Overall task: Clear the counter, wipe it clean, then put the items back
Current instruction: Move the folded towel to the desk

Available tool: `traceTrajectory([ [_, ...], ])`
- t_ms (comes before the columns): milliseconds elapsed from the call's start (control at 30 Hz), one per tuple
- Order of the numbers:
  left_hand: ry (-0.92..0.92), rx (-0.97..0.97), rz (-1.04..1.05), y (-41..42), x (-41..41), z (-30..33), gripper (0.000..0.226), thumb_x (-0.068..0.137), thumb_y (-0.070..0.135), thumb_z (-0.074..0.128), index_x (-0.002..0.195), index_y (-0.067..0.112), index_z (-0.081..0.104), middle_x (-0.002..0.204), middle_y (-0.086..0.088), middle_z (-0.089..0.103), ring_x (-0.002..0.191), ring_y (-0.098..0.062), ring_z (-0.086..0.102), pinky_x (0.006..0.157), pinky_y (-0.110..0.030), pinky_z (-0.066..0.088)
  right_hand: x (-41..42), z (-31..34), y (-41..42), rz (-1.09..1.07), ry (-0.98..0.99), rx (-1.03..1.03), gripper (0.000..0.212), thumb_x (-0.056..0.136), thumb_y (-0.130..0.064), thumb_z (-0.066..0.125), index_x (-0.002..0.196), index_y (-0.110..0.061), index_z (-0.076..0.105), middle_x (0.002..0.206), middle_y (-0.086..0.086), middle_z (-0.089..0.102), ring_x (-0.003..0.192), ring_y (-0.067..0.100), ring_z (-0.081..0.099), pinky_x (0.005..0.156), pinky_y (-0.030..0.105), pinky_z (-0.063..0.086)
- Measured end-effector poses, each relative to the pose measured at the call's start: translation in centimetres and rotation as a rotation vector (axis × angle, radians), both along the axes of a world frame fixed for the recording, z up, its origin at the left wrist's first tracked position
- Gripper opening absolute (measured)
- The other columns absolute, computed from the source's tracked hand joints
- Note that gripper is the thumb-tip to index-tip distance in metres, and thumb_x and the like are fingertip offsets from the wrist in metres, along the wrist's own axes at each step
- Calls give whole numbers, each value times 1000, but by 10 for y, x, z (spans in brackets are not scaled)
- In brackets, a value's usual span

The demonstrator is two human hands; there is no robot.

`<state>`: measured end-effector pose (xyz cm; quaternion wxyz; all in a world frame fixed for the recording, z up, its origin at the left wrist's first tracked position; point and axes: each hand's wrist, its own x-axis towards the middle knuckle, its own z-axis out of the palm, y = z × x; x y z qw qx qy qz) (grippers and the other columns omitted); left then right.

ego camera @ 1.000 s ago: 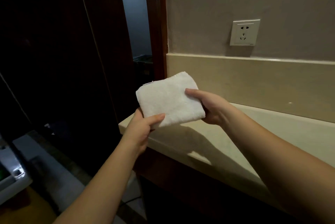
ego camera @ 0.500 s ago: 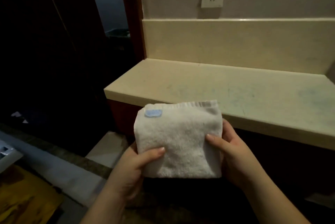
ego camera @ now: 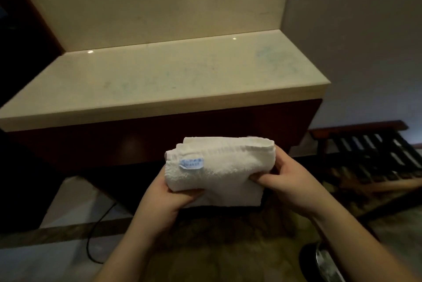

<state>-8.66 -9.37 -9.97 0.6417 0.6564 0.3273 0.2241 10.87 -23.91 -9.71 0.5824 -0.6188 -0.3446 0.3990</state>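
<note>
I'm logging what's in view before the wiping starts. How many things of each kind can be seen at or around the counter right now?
Hands: 2, the left hand and right hand, both gripping the towel
White towel: 1, folded, with a blue label
Counter: 1, nothing on it, faint bluish marks
Slatted wooden rack: 1
Dark cable on the floor: 1
Total: 6

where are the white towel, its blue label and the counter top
white towel [ego camera: 228, 167]: head view, on the terry face between the hands
blue label [ego camera: 191, 164]: head view, middle of the small tag near the towel's left end
counter top [ego camera: 159, 76]: head view, on the bare beige surface
</note>
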Motion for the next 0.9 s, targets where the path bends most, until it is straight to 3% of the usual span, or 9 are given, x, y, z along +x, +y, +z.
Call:
traceTrajectory([
  [167,-34,-9,-140,-36,46,-4,61,62,5,81,118,18,61,109,2,73,101,-16,69,79,-24,57,20,-1,-62,-147,-155,-57,53,82,-11,72,116,-44,49,106,-38,60,101,-15,56,76,5,46],
  [300,-50,-14,-260,-88,87,-2,65,59,13,84,120,15,61,111,1,72,104,-17,68,76,-24,56,44,-7,-127,-263,-299,-154,55,76,-45,72,126,-41,50,118,-26,60,109,-7,55,87,15,47],
  [400,-75,-16,-302,-140,118,2,59,55,18,73,113,20,62,105,7,73,99,-14,68,72,-22,56,59,-8,-183,-364,-364,-194,52,70,-59,64,119,-45,50,119,-24,54,105,-9,53,83,13,45],
  [533,-42,-1,-376,-212,157,0,61,54,13,86,108,28,62,102,10,73,96,-13,69,71,-25,57,80,-13,-266,-438,-328,-159,49,75,-47,73,118,-42,50,123,-21,48,106,-10,52,87,12,45],
  [600,-15,-37,-412,-244,176,-5,59,56,12,81,110,30,63,105,6,72,98,-15,69,75,-31,57,90,-21,-309,-501,-167,-90,52,73,-31,79,115,-47,54,116,-17,61,107,0,59,92,24,50],
  [700,23,-129,-459,-293,205,-15,54,59,18,81,109,29,65,103,10,72,93,-11,69,76,-32,53,103,-36,-365,-590,85,-16,60,58,-32,77,113,-40,56,108,-6,68,102,17,66,89,46,54],
  [800,68,-187,-505,-344,232,-28,38,71,15,76,105,27,64,97,11,72,88,-10,69,72,-29,52,111,-50,-416,-705,266,102,67,54,-22,78,116,-26,53,101,-1,71,94,20,69,77,38,57],
  [900,122,-188,-562,-390,256,-38,53,58,29,80,107,34,61,119,5,62,106,-19,60,84,-37,53,115,-56,-464,-841,362,168,55,60,-8,66,112,-23,54,98,2,68,83,15,71,64,30,57],
])
